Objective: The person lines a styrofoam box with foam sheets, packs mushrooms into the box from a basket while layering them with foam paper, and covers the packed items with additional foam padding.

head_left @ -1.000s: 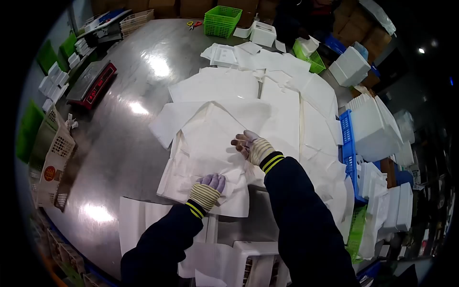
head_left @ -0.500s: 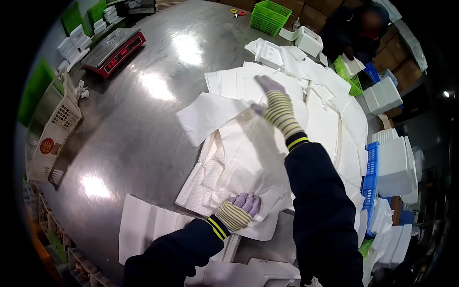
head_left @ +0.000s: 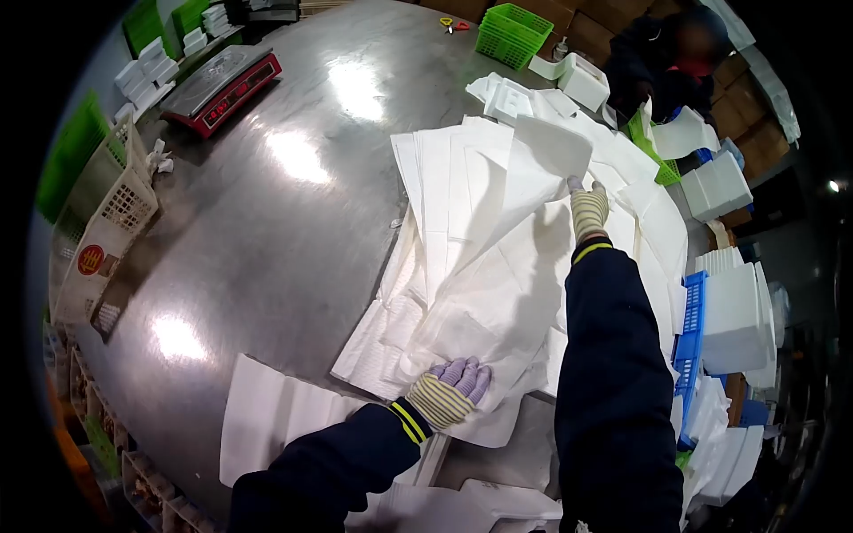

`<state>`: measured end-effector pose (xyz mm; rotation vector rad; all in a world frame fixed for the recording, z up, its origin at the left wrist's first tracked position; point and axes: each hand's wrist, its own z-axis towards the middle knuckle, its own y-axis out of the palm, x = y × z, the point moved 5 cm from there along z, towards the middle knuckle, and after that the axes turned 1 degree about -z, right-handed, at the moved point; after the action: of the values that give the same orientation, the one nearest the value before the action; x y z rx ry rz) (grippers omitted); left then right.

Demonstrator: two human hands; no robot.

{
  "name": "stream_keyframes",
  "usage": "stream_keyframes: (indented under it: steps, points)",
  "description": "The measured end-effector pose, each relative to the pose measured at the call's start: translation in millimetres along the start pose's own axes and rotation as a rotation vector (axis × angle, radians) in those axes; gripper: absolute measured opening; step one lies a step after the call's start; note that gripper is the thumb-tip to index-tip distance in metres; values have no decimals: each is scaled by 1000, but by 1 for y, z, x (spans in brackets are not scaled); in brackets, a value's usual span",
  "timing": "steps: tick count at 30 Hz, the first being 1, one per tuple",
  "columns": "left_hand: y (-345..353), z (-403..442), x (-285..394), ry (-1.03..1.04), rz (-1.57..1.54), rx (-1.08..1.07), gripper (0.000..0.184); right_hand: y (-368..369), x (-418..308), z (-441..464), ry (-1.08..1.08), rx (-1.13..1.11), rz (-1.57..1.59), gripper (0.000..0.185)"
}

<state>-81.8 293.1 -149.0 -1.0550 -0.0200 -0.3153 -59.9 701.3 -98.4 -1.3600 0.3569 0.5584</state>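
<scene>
My left hand (head_left: 449, 393), in a striped glove with lilac fingers, lies with its fingers stretched over the near end of a layered pile of thin white sheets (head_left: 400, 342). Farther off to the right, my right hand (head_left: 589, 211) is closed on the edge of one white sheet (head_left: 544, 158). That sheet rises in a curl above the others, and its near part runs back toward my left hand. I cannot tell whether it is paper or thin foam. More white sheets (head_left: 653, 209) lie spread beyond my right arm.
On the metal table (head_left: 258, 258) stand a red scale (head_left: 222, 93) and a white plastic basket (head_left: 124, 209). A green basket (head_left: 514, 35) and scissors (head_left: 453, 26) are at the far edge. Another person (head_left: 662, 62) works far right, near white foam boxes (head_left: 716, 186). A folded white piece (head_left: 267, 409) lies near my left sleeve.
My right hand has moved right and slightly nearer, drawing up the white sheet, which was lying out to the left before. My left hand stays on the pile.
</scene>
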Motion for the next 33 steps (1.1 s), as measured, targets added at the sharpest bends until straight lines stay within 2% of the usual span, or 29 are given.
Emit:
stream_keyframes:
  steps: [1,2,4,7,8,10,12,14,15,16,17,18,20,21,22,24,25,26,27,28,29,30,31,32,33]
  points:
    - [3,-2,-1,-6,8,-19,55,-10,13,-4,20,45,68,80]
    - [8,-3,0,-13,11,-37,60,-35,-1,-43,-84,21,135,75]
    - [16,-6,0,-25,27,-53,59,-39,15,-60,-198,-17,246,72]
    - [0,3,-4,-32,-3,-56,56,-86,-17,-170,-108,-413,431,55]
    - [-5,4,-5,-39,-34,-80,55,-91,-6,-191,-98,-533,469,49]
    - [-12,5,-5,-40,-69,-98,54,-82,36,-214,-68,-636,431,45]
    - [-19,11,-10,-145,-183,-54,58,-100,49,-267,70,-792,285,53]
    - [-32,24,-15,-229,-228,83,43,-96,73,-293,490,-972,561,54]
    - [-48,34,-12,-214,-172,114,41,-113,47,-305,550,-1028,613,70]
    - [-56,43,-10,-200,-116,145,39,-104,57,-307,618,-1153,655,79]
    - [-48,49,-9,-133,-86,207,37,-92,53,-307,657,-1204,943,77]
    - [-60,63,-3,-76,-25,182,35,-84,35,-303,687,-1243,1231,75]
    - [-68,79,-5,-31,-38,75,35,-74,4,-280,546,-1095,1370,72]
    - [-67,82,-9,-27,-23,121,34,-81,-13,-273,536,-1103,1465,68]
    - [-66,81,-19,26,58,104,34,-80,-32,-266,735,-1232,1526,55]
    - [-59,85,-23,6,104,-11,35,-74,-37,-258,722,-1038,1400,42]
    - [-62,84,-31,56,118,46,36,-44,-26,-251,793,-1084,1240,31]
    - [-67,84,-38,111,131,111,36,-30,-20,-241,825,-1030,1223,26]
    - [-100,88,-34,113,219,114,40,-33,-31,-222,727,-1009,1033,26]
    - [-123,85,-45,-48,103,242,46,-35,-38,-198,646,-975,846,26]
    - [-124,76,-61,-175,78,366,66,2,-28,-153,606,-1032,927,28]
    - [-155,78,-52,-127,-82,657,51,37,-18,-111,569,-1091,1009,30]
    - [-132,57,-72,-395,-367,702,43,-29,-55,-123,558,-845,915,34]
    - [-96,30,-91,-669,-646,742,36,-103,-97,-140,548,-609,789,38]
    - [-77,30,-89,-606,-537,530,30,-100,-94,-117,493,-599,828,40]
